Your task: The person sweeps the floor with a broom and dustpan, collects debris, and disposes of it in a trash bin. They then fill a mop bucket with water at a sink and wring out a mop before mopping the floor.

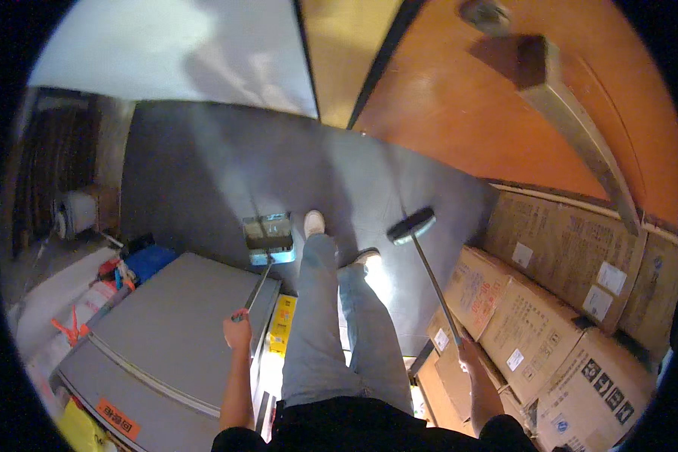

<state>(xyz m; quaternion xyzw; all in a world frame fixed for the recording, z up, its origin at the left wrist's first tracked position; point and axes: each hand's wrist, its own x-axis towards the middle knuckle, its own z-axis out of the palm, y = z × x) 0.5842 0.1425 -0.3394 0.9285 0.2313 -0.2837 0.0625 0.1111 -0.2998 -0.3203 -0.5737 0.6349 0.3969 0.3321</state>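
My left hand (237, 329) grips the upper end of a long-handled dustpan (274, 257), whose blue pan is low over the dark floor, left of my feet. Some small bits seem to lie in the pan, too blurred to name. In my right hand (470, 357) is the handle of a broom (411, 225). Its dark-bristled head is tilted, to the right of my feet; whether it touches the floor I cannot tell. The dustpan and the broom head are well apart, with my two shoes between them.
Stacked cardboard boxes (534, 333) line the right side. An orange door (457, 107) with a large metal handle (585, 130) stands ahead right. At my left is a grey-topped cabinet (164, 322), with a yellow box (282, 325) beside it. Dark floor (164, 169) stretches ahead left.
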